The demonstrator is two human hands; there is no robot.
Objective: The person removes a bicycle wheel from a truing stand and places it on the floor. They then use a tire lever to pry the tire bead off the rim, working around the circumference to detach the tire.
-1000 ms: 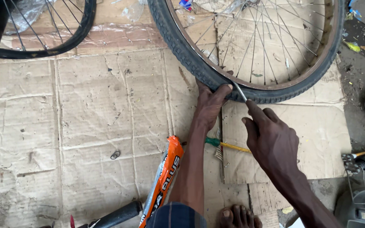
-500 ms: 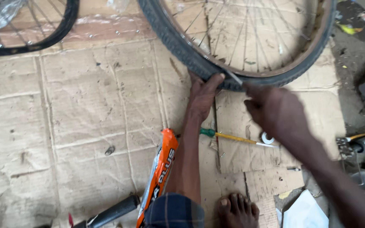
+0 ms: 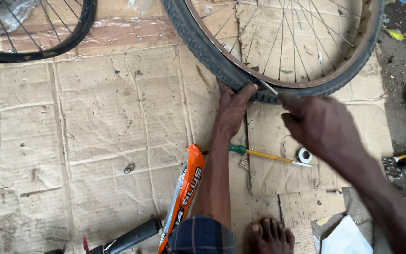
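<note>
You work on flattened cardboard sheets (image 3: 95,141) laid on the ground, with two bicycle wheels in view. The nearer wheel (image 3: 222,61), with a black knobbly tyre, a brownish rim and thin metal spokes, lies at the far edge of the cardboard, right of centre. Your left hand (image 3: 233,106) presses on its near tyre edge, fingers curled over the rubber and thumb lying along it, gripping the tyre. Your right hand (image 3: 318,124) is closed around one thin metal tool (image 3: 269,88), whose tip meets the tyre at the rim, just beside your left thumb.

The second wheel (image 3: 38,51) sits at the far left corner, only partly in view, well apart from your hands.

Below your hands lies one screwdriver (image 3: 259,154) with a green and yellow handle, and just beside its tip one small round metal ring (image 3: 305,155). One orange packet (image 3: 184,193) lies against your left forearm. One bare foot (image 3: 269,235) rests at the near edge. One black handlebar grip (image 3: 128,237) shows at the near edge, left of the packet.
</note>
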